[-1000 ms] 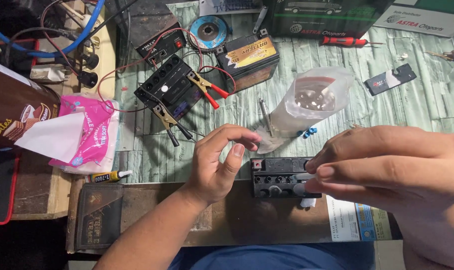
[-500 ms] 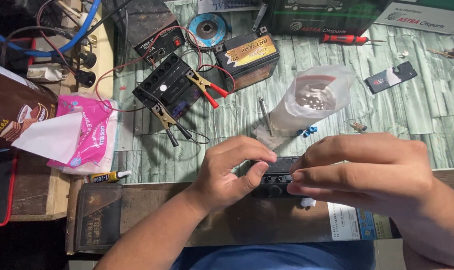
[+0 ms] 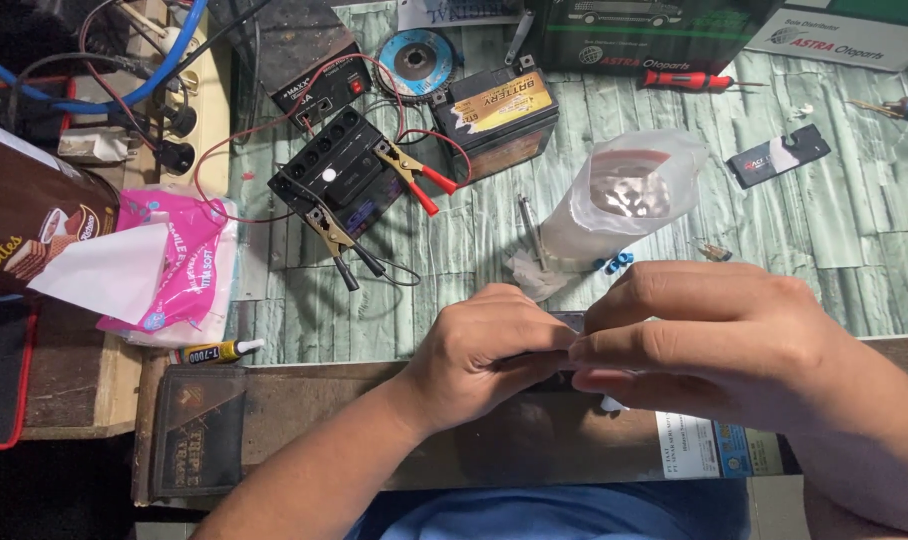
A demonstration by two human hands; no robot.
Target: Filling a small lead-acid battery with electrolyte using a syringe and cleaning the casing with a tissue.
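At the near edge of a green plank-patterned table (image 3: 854,230), a person's right hand (image 3: 714,345) and left hand (image 3: 489,355) close together around a small black part (image 3: 566,322), almost wholly hidden between the fingers. Farther off lie a black battery (image 3: 339,180) wearing yellow clamps, a clear plastic bag (image 3: 624,205) to its right, and a glue tube (image 3: 214,352) near left.

Both hands meet at the near edge of the view, knuckles up. The left hand (image 3: 489,350) comes in from below on a bare forearm that slants up from the lower left, its fingers curled inward and the thumb tucked toward the right. The right hand (image 3: 709,335) enters from the right (larger in view, nearer the camera), fingers stretched leftward and pressed together, their tips touching the left hand's fingertips.
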